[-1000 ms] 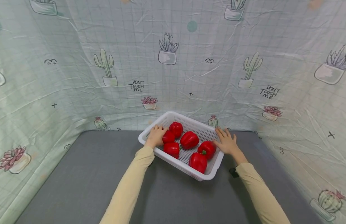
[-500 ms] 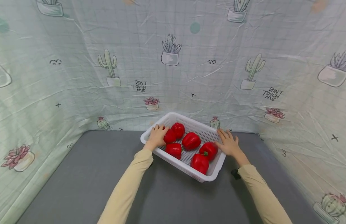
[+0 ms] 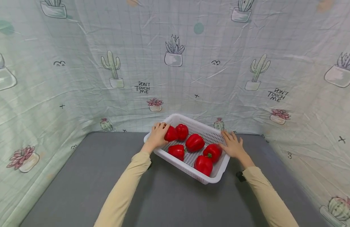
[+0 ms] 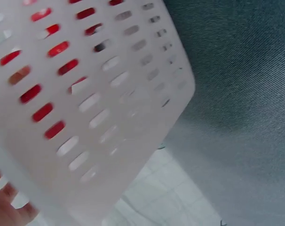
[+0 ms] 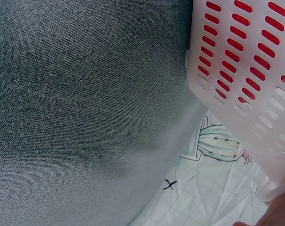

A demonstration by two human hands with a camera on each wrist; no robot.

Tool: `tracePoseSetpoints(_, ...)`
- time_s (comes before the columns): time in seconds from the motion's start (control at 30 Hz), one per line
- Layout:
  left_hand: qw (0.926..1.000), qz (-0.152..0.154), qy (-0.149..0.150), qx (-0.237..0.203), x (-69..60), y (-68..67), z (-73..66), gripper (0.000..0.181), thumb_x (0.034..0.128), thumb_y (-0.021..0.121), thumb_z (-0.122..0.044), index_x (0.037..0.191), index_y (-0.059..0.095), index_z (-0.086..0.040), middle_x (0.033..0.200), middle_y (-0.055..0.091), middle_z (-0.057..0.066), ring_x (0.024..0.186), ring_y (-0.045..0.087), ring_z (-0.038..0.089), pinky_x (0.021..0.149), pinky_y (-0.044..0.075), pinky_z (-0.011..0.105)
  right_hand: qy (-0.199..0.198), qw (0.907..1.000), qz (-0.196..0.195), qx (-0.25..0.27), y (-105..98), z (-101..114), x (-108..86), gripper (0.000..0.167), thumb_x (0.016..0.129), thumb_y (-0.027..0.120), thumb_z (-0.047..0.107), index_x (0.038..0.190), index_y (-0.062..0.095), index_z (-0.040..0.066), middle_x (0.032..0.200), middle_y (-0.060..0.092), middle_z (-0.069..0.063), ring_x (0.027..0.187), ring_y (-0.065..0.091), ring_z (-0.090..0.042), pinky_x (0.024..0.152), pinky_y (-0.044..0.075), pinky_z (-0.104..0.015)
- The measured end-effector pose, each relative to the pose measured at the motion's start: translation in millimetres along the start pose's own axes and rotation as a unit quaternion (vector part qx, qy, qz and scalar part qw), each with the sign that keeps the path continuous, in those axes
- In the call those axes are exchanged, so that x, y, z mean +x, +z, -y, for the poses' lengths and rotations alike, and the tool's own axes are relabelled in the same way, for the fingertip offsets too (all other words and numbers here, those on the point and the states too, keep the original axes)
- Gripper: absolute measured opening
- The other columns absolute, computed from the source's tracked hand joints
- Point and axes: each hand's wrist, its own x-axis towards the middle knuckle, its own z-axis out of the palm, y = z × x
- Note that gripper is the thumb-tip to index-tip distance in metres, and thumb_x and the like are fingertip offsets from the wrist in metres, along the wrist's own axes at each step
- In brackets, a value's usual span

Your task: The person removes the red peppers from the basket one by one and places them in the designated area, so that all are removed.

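A white perforated plastic basket [image 3: 181, 165] sits at an angle on the grey table. My left hand [image 3: 156, 136] is over its left end, thumb and fingers around a red bell pepper [image 3: 171, 134]. Other red bell peppers lie in the basket, among them one in the middle [image 3: 195, 142], one at the back [image 3: 181, 131] and one at the front [image 3: 203, 165]. My right hand [image 3: 234, 147] rests at the right rim with its fingers spread, the thumb close to a pepper [image 3: 213, 152]. In the left wrist view, the basket wall [image 4: 100, 141] hides most of the hand.
Behind the table [image 3: 78, 183] and along its sides hangs a pale curtain [image 3: 192, 78] printed with cacti. The basket's far corner stands close to the back curtain. Table surface lies in front of the basket and to both sides.
My left hand and the pepper it grips have moved slightly up and left relative to the basket, apart from the front-left pepper. The right hand stays at the rim. The whole view has shifted slightly.
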Motion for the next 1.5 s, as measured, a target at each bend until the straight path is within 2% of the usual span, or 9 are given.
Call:
tracePoseSetpoints(0.23, 0.9991, -0.036, 0.008, -0.023, -5.0, -12.4, 2.1, 0.074, 0.0662, 0.077, -0.027, 0.130, 0.043, -0.010, 0.121, 0.045, 0.014, 0.114, 0.037, 0.030, 0.088, 0.035, 0.048, 0.003, 1.0000, -0.002, -0.001, -2, 0, 0.1, 0.065, 0.090, 0.042, 0.038, 0.141, 0.021, 0.004, 0.146, 0.019, -0.019, 0.133, 0.008, -0.044, 0.096, 0.003, -0.071)
tracePoseSetpoints(0.67, 0.9979, -0.060, 0.012, -0.020, -20.6, -34.3, 9.0, 0.078, 0.0689, 0.073, -0.032, 0.136, 0.037, -0.013, 0.120, 0.045, 0.013, 0.112, 0.038, 0.029, 0.088, 0.035, 0.048, 0.003, 1.0000, 0.002, 0.005, -2, 2, -1.7, 0.064, 0.091, 0.041, 0.038, 0.141, 0.020, 0.004, 0.146, 0.018, -0.019, 0.133, 0.007, -0.044, 0.095, 0.002, -0.072)
tracePoseSetpoints(0.9, 0.9969, -0.073, 0.014, -0.025, -28.9, -43.2, 15.6, 0.077, 0.0657, 0.074, -0.033, 0.131, 0.039, -0.010, 0.120, 0.047, 0.013, 0.111, 0.039, 0.029, 0.087, 0.036, 0.049, 0.002, 1.0000, 0.002, 0.006, -1, 2, -1.7, 0.064, 0.091, 0.041, 0.038, 0.141, 0.020, 0.005, 0.147, 0.018, -0.018, 0.133, 0.008, -0.044, 0.095, 0.003, -0.072)
tracePoseSetpoints(1.13, 0.9964, -0.081, 0.024, -0.009, -35.9, -55.9, 22.0, 0.073, 0.0671, 0.072, -0.035, 0.129, 0.042, -0.011, 0.118, 0.045, 0.013, 0.110, 0.038, 0.029, 0.087, 0.034, 0.048, -0.002, 1.0000, 0.000, 0.002, -1, 1, -1.4, 0.064, 0.091, 0.041, 0.038, 0.141, 0.020, 0.005, 0.146, 0.018, -0.019, 0.133, 0.007, -0.043, 0.095, 0.003, -0.072)
tracePoseSetpoints(1.5, 0.9947, -0.095, 0.020, 0.034, -49.6, -70.8, 41.0, 0.071, 0.0695, 0.067, -0.038, 0.130, 0.043, -0.010, 0.116, 0.046, 0.016, 0.106, 0.039, 0.032, 0.082, 0.035, 0.049, -0.001, 0.9999, 0.000, 0.013, -1, 1, 0.0, 0.064, 0.091, 0.041, 0.038, 0.141, 0.019, 0.005, 0.147, 0.017, -0.018, 0.133, 0.006, -0.043, 0.095, 0.002, -0.071)
